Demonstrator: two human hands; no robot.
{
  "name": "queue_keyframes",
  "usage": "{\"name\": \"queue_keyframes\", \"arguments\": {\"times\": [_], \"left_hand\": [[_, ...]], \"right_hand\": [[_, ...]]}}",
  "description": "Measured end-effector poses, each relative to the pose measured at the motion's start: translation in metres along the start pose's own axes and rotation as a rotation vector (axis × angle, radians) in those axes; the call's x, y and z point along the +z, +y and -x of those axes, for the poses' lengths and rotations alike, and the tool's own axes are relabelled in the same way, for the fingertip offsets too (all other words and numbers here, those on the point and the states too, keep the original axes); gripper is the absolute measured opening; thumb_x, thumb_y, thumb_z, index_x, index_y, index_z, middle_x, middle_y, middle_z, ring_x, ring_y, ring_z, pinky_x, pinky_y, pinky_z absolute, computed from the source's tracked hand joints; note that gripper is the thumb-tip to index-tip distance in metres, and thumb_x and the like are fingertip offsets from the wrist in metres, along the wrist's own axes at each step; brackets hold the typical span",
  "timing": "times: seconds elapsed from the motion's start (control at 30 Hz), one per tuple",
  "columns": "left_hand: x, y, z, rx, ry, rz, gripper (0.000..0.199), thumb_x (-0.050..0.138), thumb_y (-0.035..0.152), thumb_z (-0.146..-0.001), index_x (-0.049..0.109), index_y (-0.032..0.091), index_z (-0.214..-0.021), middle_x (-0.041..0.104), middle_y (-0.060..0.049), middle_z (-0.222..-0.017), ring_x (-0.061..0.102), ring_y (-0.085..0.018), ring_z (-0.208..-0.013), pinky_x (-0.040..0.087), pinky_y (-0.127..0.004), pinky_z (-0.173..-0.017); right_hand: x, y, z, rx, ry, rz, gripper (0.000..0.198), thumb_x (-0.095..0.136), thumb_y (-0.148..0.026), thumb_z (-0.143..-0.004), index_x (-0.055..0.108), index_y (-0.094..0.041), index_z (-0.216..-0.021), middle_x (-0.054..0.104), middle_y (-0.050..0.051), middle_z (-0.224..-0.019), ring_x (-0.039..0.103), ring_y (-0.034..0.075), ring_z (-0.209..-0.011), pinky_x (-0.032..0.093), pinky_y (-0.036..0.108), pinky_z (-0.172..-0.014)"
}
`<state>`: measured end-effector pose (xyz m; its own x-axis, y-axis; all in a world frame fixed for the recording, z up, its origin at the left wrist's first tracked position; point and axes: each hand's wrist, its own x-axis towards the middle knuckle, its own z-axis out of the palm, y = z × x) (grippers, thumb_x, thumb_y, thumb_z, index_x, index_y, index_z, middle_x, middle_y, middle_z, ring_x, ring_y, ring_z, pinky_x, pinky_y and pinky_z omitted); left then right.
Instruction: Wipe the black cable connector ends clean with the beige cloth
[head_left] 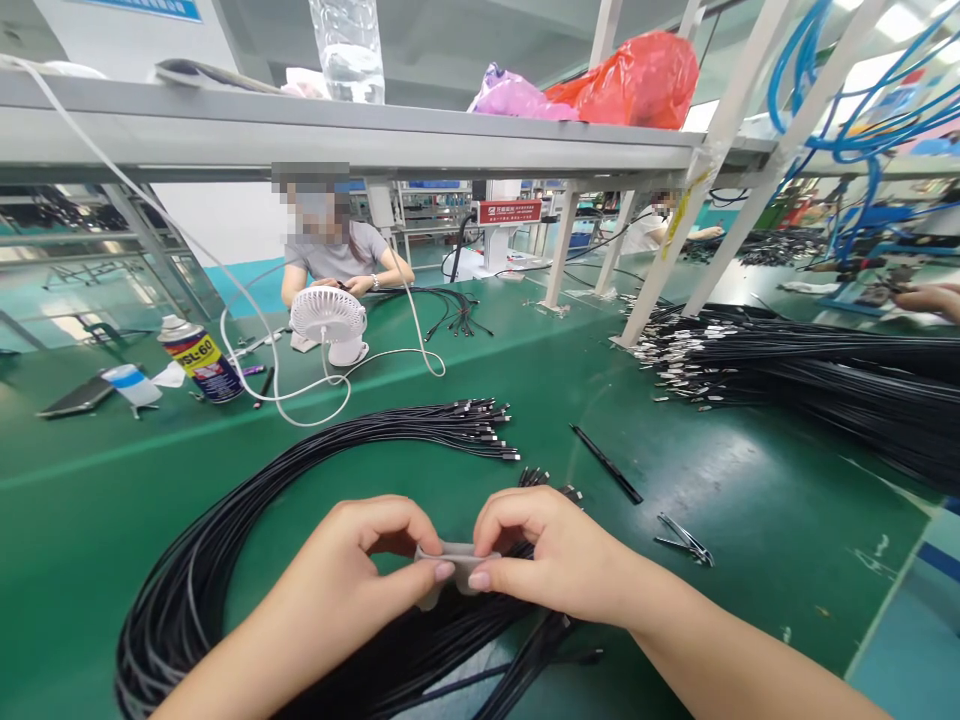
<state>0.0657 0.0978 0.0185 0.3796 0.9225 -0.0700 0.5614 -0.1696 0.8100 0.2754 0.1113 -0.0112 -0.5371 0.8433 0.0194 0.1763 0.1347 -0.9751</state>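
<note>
The left hand point(375, 560) and the right hand point(540, 555) meet at the near edge of the green table point(750, 500), both closed in a pinch on a small grey strip point(456, 560), thumbs on the near side and fingers curled over the top, which keeps the strip stretched flat between them. What the strip is made of is hard to tell. It sits directly over a looped bundle of black cables point(247, 520), whose arc sweeps left and back so that the connector ends point(487, 425) lie fanned together just beyond the hands, within easy reach. A pair of metal tweezers point(684, 542) lies to the right of the right hand, apart from it, and a thin black stick point(606, 463) rests further back. A much larger heap of cables point(825, 375) fills the far right. Across the table a small white fan point(328, 322) stands facing away, with a spray can point(201, 360) on its side nearby and another person point(341, 255) seated behind
</note>
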Motion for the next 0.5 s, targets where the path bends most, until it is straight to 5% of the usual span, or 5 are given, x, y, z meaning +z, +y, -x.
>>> {"name": "queue_keyframes", "arguments": {"times": [0.1,0.27,0.37,0.5], "left_hand": [[0.001,0.000,0.000,-0.025,0.003,0.104,0.009,0.065,0.025,-0.075,0.063,0.020,-0.068,0.068,0.001,-0.066,0.062,-0.015,-0.064,0.046,-0.023,-0.061],[0.009,0.003,0.001,-0.032,-0.079,0.260,0.007,0.065,0.019,-0.073,0.061,0.020,-0.077,0.066,0.003,-0.067,0.059,-0.012,-0.059,0.045,-0.021,-0.056],[0.012,0.003,-0.001,-0.059,-0.131,0.330,0.012,0.068,0.021,-0.074,0.063,0.020,-0.084,0.069,0.000,-0.073,0.061,-0.014,-0.064,0.045,-0.022,-0.059],[0.012,-0.005,-0.005,-0.151,-0.142,0.490,0.026,0.073,0.036,-0.074,0.064,0.018,-0.092,0.065,0.001,-0.066,0.056,-0.013,-0.058,0.042,-0.023,-0.054]], "right_hand": [[-0.001,-0.002,0.002,0.022,0.002,-0.035,0.011,0.073,-0.020,-0.068,0.064,-0.015,-0.072,0.060,0.000,-0.069,0.055,0.013,-0.064,0.043,0.024,-0.059],[0.002,0.000,0.004,0.017,-0.076,-0.068,0.034,0.080,-0.024,-0.064,0.060,-0.018,-0.092,0.061,-0.003,-0.076,0.056,0.012,-0.068,0.044,0.024,-0.065],[0.008,0.005,0.005,-0.024,-0.116,0.001,0.020,0.075,-0.031,-0.073,0.062,-0.017,-0.079,0.058,-0.004,-0.070,0.051,0.010,-0.065,0.038,0.022,-0.061],[0.013,0.008,0.001,0.064,-0.113,-0.164,0.033,0.077,-0.043,-0.070,0.057,-0.016,-0.069,0.048,-0.006,-0.059,0.040,0.008,-0.055,0.032,0.021,-0.052]]}}
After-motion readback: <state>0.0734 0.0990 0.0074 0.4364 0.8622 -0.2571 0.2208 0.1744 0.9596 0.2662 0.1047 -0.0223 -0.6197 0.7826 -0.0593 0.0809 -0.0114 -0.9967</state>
